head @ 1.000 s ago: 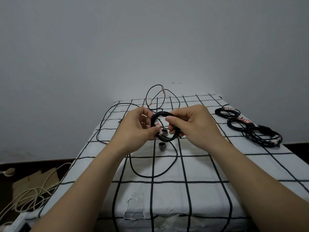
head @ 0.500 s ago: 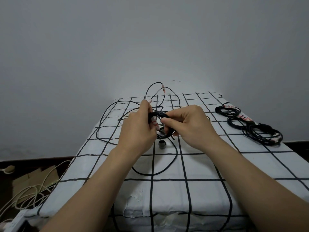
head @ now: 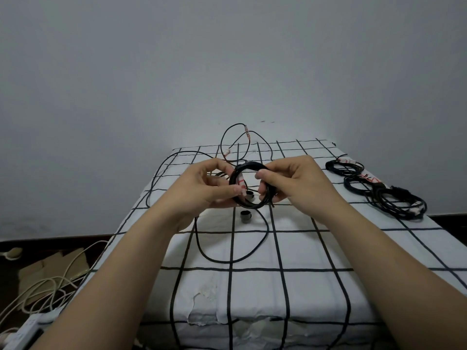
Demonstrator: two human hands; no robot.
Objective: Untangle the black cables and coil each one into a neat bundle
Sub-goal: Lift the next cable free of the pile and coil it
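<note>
A small black cable coil (head: 249, 170) hangs above the table between both hands. My left hand (head: 208, 188) pinches its left side, where a white and red tag sits. My right hand (head: 290, 183) grips its right side with curled fingers. A loose tail of the black cable (head: 227, 263) drops from the coil and loops on the cloth. More loose black cable (head: 177, 157) lies behind the hands, rising in an arc with a tagged plug (head: 247, 131). Three finished coils (head: 394, 198) lie along the right edge.
The table carries a white cloth with a black grid (head: 316, 248). Two small dark rings (head: 245, 215) lie under the held coil. On the floor at left are cream cables (head: 43, 286), cardboard and a white power strip (head: 22, 332). A grey wall stands behind.
My left hand has turned from covering the coil's left side to pinching it by the tag. The coil now faces me as an open ring again, held slightly higher.
</note>
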